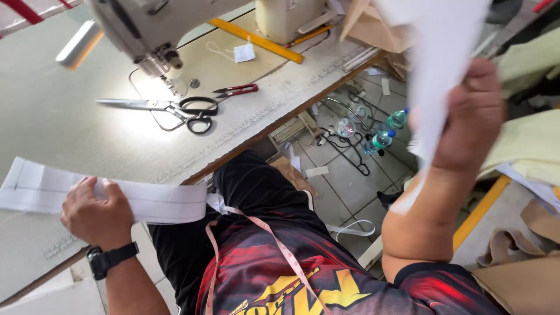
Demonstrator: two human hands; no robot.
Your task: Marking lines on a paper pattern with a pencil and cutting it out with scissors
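Left hand (96,213) pressed flat on white fabric strip (105,195) at table (70,116) edge | right hand (472,116) raised, pinching white fabric piece (443,52) | I judged: keep strip flat, unwrinkled | scissors (169,108) lay near sewing machine (146,29)

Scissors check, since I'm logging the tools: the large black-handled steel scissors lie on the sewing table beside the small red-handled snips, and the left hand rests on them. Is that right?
Not quite. In the head view the large black-handled steel scissors do lie on the sewing table beside the small red-handled snips, but the left hand rests on a long white fabric strip, well apart from them.
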